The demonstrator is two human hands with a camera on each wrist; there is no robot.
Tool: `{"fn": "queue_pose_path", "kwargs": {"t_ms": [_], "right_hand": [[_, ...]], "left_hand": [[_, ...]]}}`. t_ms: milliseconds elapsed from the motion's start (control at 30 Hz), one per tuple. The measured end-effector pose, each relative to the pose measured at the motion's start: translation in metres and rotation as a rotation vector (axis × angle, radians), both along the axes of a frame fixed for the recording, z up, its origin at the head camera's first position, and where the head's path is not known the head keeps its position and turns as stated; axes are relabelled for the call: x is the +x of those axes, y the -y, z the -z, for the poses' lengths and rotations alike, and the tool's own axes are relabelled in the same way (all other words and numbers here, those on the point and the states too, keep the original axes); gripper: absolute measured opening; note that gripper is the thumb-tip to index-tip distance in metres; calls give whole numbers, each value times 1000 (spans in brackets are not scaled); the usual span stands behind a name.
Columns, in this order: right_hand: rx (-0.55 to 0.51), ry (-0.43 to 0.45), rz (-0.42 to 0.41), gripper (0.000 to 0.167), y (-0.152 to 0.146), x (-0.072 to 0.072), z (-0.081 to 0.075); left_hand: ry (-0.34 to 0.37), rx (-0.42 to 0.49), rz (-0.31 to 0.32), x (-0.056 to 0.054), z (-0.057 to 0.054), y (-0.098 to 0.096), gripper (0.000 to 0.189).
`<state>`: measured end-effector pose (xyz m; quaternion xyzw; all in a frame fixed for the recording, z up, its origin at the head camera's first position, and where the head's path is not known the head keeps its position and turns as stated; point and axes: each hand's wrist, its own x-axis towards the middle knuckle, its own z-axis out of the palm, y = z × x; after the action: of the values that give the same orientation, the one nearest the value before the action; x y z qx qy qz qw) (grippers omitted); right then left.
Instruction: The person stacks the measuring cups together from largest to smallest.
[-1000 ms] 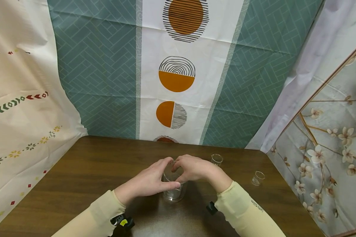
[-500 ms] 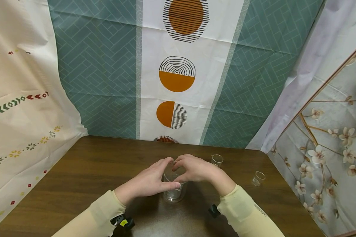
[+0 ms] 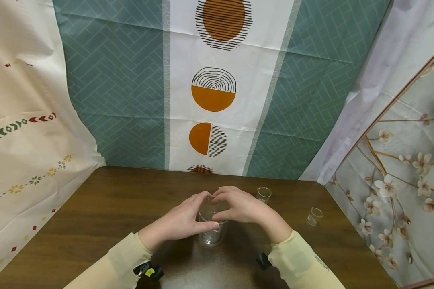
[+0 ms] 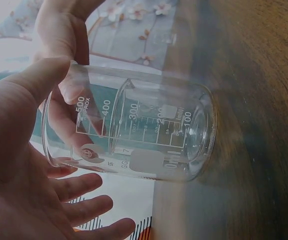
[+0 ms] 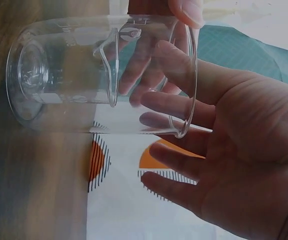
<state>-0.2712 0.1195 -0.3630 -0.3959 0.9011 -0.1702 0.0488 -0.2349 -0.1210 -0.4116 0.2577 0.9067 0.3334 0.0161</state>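
Observation:
A large glass beaker [image 4: 146,161] with white graduations stands upright on the table. Nested inside it is a smaller glass beaker [image 5: 108,82], whose spout and rim sit well below the large one's mouth. My left hand [image 3: 179,221] holds the large beaker by its rim, thumb on the near side and forefinger on the far side, its other fingers extended. At the mouth is my right hand [image 3: 240,206]. Its thumb and forefinger reach within the rim, spread apart, and appear clear of the inner beaker's rim. The right hand's remaining fingers stretch out loosely.
Two small glass beakers stand to the right, one farther back [image 3: 263,195] behind the right hand and one nearer the right edge [image 3: 314,216]. The brown wooden table [image 3: 130,192] ends at a patterned curtain [image 3: 130,100]; more printed cloths hang at both sides.
My right thumb and forefinger have spread slightly apart, and the right wrist has shifted a little to the right. The left hand and the nested beakers hold their places.

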Motion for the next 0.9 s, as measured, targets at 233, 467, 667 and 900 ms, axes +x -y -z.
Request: {"fn": "queue_pose_path", "kwargs": {"t_ms": [233,467,667,900], "right_hand": [[-22,-9,30,45,-2,3,1],[-63,6,68,44,-5,7,5],[-100,3,95,43,-7,10,8],[-149,-7,112,43,-10,13,11]], "left_hand": [[5,3,1,1,0,0,102],[2,-2,0,0,1,0,103],[-9,2,2,-1,2,0,101],[-15,1,-2,-1,2,-1,101]]}}
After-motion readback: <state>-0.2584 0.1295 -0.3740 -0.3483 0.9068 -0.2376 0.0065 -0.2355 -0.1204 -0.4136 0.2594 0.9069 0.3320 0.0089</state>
